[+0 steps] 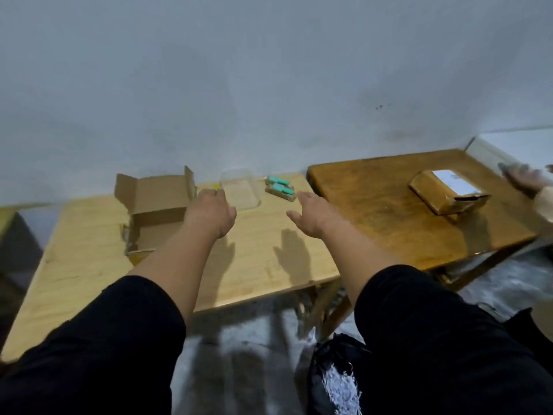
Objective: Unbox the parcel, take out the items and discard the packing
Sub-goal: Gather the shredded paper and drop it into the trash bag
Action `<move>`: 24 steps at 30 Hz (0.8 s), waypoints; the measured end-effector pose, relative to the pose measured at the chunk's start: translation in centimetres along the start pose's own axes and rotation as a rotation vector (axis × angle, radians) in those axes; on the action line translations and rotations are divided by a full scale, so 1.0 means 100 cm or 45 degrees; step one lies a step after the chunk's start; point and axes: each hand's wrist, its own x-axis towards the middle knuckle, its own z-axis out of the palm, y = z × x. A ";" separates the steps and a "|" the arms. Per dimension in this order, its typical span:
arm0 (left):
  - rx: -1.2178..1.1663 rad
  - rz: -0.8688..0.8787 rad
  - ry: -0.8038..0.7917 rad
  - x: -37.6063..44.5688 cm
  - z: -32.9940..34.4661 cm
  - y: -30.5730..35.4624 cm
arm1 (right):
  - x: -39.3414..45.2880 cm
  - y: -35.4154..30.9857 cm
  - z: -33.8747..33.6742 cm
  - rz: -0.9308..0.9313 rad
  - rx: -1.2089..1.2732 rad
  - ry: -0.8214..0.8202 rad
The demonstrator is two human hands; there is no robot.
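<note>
An opened cardboard box [155,211] with its flaps up sits at the left of the light wooden table [257,265]; its inside looks empty. My left hand [211,212] hovers just right of the box, fingers apart, holding nothing. My right hand [311,214] is stretched out over the table's right side, open and empty. Behind the hands stand a clear plastic container [239,188] and two teal items [279,190] on brown card. A taped brown parcel [449,191] with a white label lies on the darker table [389,211] to the right.
Another person's hand [526,178] reaches in at the far right edge near the parcel. A black bag [335,381] with shredded white paper sits on the floor below. A grey wall runs close behind both tables.
</note>
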 end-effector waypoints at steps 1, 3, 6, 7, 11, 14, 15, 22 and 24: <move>-0.014 -0.052 -0.002 -0.002 -0.005 -0.018 | 0.006 -0.016 0.000 -0.029 0.007 -0.003; -0.039 -0.143 -0.007 -0.004 -0.014 -0.053 | 0.019 -0.049 0.002 -0.077 0.029 -0.013; -0.036 -0.247 0.009 -0.008 -0.023 -0.108 | 0.034 -0.095 0.008 -0.132 0.035 -0.021; -0.036 -0.278 0.018 -0.010 -0.025 -0.124 | 0.039 -0.108 0.012 -0.146 0.044 -0.024; -0.126 -0.339 0.020 -0.008 -0.021 -0.182 | 0.056 -0.152 0.039 -0.191 0.153 -0.062; -0.255 -0.285 -0.010 -0.008 -0.005 -0.203 | 0.063 -0.171 0.068 -0.197 0.245 -0.115; -0.334 -0.270 -0.023 -0.009 0.004 -0.207 | 0.065 -0.174 0.078 -0.189 0.286 -0.145; -0.793 -0.407 -0.137 0.002 0.083 -0.229 | 0.091 -0.173 0.146 -0.075 0.554 -0.270; -0.866 -0.465 -0.130 0.006 0.096 -0.231 | 0.101 -0.169 0.161 -0.058 0.603 -0.308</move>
